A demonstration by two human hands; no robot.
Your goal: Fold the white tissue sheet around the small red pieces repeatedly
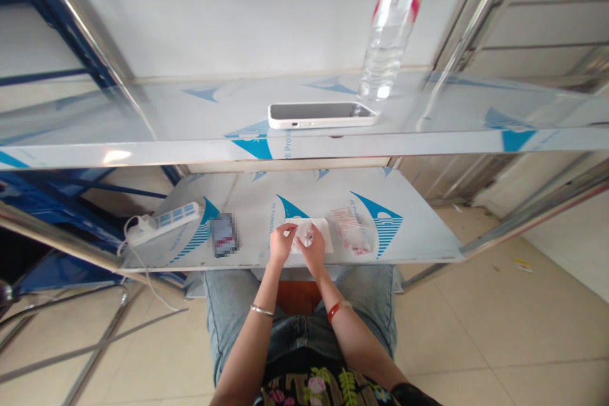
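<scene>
Both hands meet low over the lower shelf, near its front edge. My right hand [313, 250] is closed around a small crumpled clear plastic bag [304, 232]. At the bag's left side my left hand [282, 242] pinches with thumb and fingers together, apparently on its edge. What is inside the bag is too small to make out. Beneath the hands lies a white pad or sheet [325, 228], partly covered by them. To the right is a clear plastic packet [351, 229] with red or pink markings. A blurred-out dark rectangular item [224, 235] lies to the left.
A white power strip [164, 223] with a plug and cable sits at the lower shelf's [419, 238] left end. Above, the upper shelf [190, 124] juts out, carrying a white-cased phone [323, 115] and a clear water bottle [392, 28]. Metal posts [469, 38] frame both sides.
</scene>
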